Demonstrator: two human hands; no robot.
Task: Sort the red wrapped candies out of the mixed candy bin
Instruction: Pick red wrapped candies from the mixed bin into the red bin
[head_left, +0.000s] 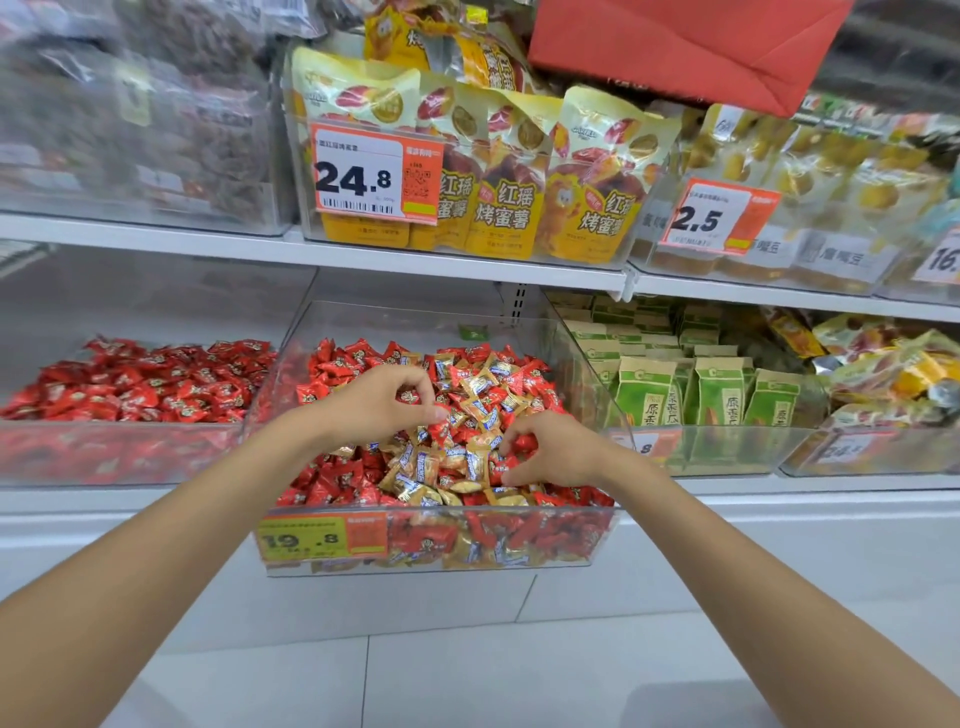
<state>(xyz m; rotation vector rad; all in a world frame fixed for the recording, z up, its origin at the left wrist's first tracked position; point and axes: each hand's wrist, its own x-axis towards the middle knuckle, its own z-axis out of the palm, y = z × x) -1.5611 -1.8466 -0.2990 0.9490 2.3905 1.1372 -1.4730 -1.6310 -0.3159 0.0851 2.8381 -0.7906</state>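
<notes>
A clear plastic bin (592, 514) on the lower shelf holds mixed candies: red wrapped candies (337, 475) and gold wrapped candies (421, 467). My left hand (379, 402) hovers over the middle of the pile, its fingers curled round a red candy (409, 397). My right hand (550, 449) sits low at the right of the pile, its thumb and fingers pinching red candies (522, 442). To the left, a second clear bin (104, 457) contains only red wrapped candies (145, 384).
An orange and yellow price tag (322, 538) hangs on the mixed bin's front. Green packets (711, 395) fill the bin to the right. Above, a white shelf (415, 254) carries yellow snack bags (498, 171) and price labels. White floor lies below.
</notes>
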